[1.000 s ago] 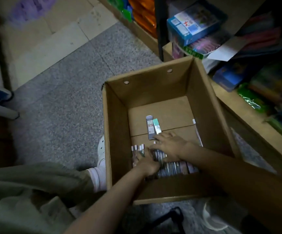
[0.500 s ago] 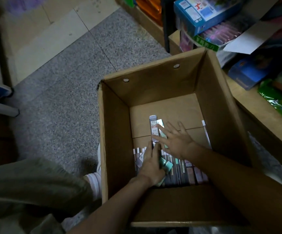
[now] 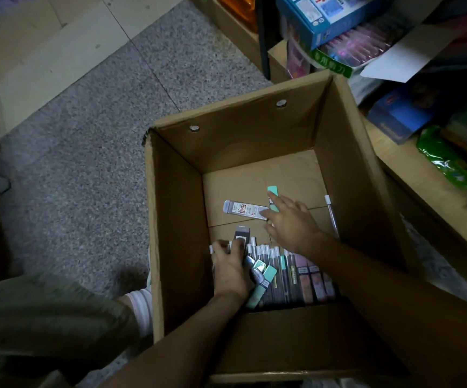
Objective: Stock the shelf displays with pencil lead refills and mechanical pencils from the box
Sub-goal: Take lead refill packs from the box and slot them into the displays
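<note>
An open cardboard box (image 3: 176,219) stands on the floor. A row of mechanical pencils and lead refill cases (image 3: 291,275) lies along its near inside wall. My left hand (image 3: 231,266) grips a small bunch of refill cases (image 3: 257,271), one grey case sticking up past the thumb. My right hand (image 3: 289,222) lies flat with fingers spread, its fingertips touching a grey refill case (image 3: 240,209) and a mint-green case (image 3: 273,193) on the box floor. One clear pencil (image 3: 331,214) lies against the right wall.
A low wooden shelf (image 3: 411,175) runs along the right, loaded with a blue carton (image 3: 324,15), pink packets (image 3: 358,49), green bags (image 3: 445,161) and a white card. Grey speckled floor lies to the left. My knee and white shoe (image 3: 140,303) are beside the box.
My right hand reached further onto the box floor; the grey case turned sideways and the green case slid farther away. My left hand curled around a bunch of refill cases.
</note>
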`<action>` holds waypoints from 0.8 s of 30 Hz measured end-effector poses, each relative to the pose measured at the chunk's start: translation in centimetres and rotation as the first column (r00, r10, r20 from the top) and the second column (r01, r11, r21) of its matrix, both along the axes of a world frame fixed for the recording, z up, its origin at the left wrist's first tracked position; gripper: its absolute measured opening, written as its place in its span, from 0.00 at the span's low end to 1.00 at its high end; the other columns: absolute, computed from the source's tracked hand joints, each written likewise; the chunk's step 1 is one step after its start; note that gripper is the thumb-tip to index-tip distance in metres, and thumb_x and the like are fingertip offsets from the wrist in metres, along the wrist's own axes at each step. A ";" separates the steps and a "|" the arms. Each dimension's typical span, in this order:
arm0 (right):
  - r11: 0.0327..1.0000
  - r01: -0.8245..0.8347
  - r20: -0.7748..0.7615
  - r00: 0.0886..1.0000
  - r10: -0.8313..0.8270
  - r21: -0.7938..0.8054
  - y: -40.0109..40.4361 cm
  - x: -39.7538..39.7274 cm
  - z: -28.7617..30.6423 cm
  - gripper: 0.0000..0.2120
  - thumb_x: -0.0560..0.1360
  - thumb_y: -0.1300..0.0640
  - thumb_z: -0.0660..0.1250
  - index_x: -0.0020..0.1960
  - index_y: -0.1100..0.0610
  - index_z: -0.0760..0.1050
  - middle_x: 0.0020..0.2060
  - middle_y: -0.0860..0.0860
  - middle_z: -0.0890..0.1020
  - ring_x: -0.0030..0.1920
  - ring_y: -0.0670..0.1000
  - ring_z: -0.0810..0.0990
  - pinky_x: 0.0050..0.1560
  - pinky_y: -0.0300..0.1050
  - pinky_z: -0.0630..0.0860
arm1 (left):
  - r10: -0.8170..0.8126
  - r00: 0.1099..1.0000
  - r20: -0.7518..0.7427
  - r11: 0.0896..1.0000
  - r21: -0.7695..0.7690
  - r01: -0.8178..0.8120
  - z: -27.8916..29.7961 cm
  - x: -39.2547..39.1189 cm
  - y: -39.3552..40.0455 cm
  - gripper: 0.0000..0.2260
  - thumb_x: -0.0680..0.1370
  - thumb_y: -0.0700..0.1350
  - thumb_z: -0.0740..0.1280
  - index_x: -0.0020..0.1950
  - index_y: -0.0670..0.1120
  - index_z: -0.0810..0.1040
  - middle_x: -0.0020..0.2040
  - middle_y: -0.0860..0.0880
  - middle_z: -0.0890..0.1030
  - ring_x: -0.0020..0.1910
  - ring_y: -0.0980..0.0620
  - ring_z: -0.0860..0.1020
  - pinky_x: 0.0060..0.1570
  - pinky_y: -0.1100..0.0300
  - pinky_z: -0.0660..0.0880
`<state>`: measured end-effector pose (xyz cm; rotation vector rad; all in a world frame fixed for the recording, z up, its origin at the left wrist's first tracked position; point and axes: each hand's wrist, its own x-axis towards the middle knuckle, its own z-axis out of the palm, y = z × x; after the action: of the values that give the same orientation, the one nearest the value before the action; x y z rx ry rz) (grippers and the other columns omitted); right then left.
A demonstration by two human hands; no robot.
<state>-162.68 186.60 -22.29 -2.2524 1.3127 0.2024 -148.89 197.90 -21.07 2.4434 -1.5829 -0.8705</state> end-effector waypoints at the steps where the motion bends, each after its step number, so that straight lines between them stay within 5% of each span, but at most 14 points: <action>1: 0.998 0.062 0.029 0.998 -0.062 0.009 -0.1 0.1 0.1 0.18 0.80 0.48 0.60 0.69 0.47 0.71 0.78 0.51 0.56 0.75 0.54 0.58 0.72 0.51 0.58 | 0.050 0.996 -0.070 0.998 -0.025 -0.052 -0.1 -0.1 0.0 0.17 0.76 0.37 0.63 0.64 0.44 0.73 0.59 0.42 0.64 0.54 0.43 0.70 0.56 0.53 0.72; 6: 0.931 0.363 0.133 0.922 -0.365 0.040 -0.3 0.4 0.3 0.16 0.74 0.57 0.71 0.61 0.54 0.74 0.66 0.55 0.66 0.65 0.55 0.69 0.65 0.50 0.71 | 0.321 0.892 -0.317 0.944 0.038 -0.326 0.2 -0.4 -0.8 0.24 0.75 0.32 0.65 0.68 0.52 0.69 0.58 0.52 0.73 0.59 0.49 0.74 0.61 0.53 0.74; 10: 0.870 0.489 0.182 0.851 -0.492 0.067 -0.7 1.1 0.0 0.19 0.72 0.54 0.74 0.60 0.56 0.72 0.62 0.56 0.68 0.61 0.56 0.71 0.62 0.49 0.73 | 0.470 0.763 -0.444 0.878 0.148 -0.455 1.1 -0.1 -1.9 0.17 0.77 0.33 0.64 0.61 0.50 0.71 0.49 0.54 0.77 0.45 0.58 0.77 0.43 0.71 0.74; 14: 0.784 0.605 0.176 0.764 -0.620 0.136 -1.2 1.3 -0.7 0.39 0.66 0.60 0.78 0.71 0.54 0.63 0.67 0.56 0.66 0.66 0.58 0.69 0.62 0.50 0.72 | 0.686 0.435 -0.583 0.702 0.373 -0.607 2.0 -0.7 -2.8 0.08 0.79 0.36 0.65 0.56 0.45 0.73 0.49 0.43 0.82 0.44 0.47 0.81 0.44 0.53 0.81; 18: 0.805 0.570 0.178 0.786 -0.592 0.164 -1.5 1.3 -1.0 0.38 0.66 0.64 0.78 0.70 0.53 0.63 0.65 0.55 0.69 0.66 0.57 0.69 0.63 0.50 0.71 | 0.720 0.169 -0.673 0.596 0.475 -0.647 2.6 -0.6 -3.6 0.03 0.81 0.40 0.64 0.54 0.44 0.74 0.42 0.43 0.82 0.36 0.49 0.80 0.39 0.56 0.79; 20: 0.794 0.575 0.226 0.761 -0.608 0.200 -1.4 1.3 -0.7 0.37 0.65 0.67 0.77 0.67 0.52 0.63 0.64 0.55 0.68 0.64 0.58 0.71 0.61 0.50 0.74 | 0.717 0.119 -0.687 0.560 0.465 -0.686 2.8 -0.5 -3.9 0.02 0.81 0.41 0.63 0.52 0.43 0.74 0.37 0.47 0.78 0.33 0.54 0.75 0.37 0.60 0.76; 24: 0.776 0.552 0.280 0.727 -0.627 0.304 -0.9 1.1 0.6 0.34 0.67 0.70 0.74 0.64 0.51 0.62 0.63 0.56 0.68 0.61 0.59 0.74 0.58 0.55 0.78 | 0.684 0.176 -0.707 0.615 0.430 -0.661 3.9 -0.5 -3.7 0.03 0.81 0.40 0.64 0.49 0.45 0.76 0.40 0.50 0.82 0.34 0.57 0.79 0.35 0.62 0.75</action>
<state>-161.53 185.72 -21.66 -1.4957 1.6338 -0.2996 -149.37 194.17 -17.21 1.7988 -0.0480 -1.4664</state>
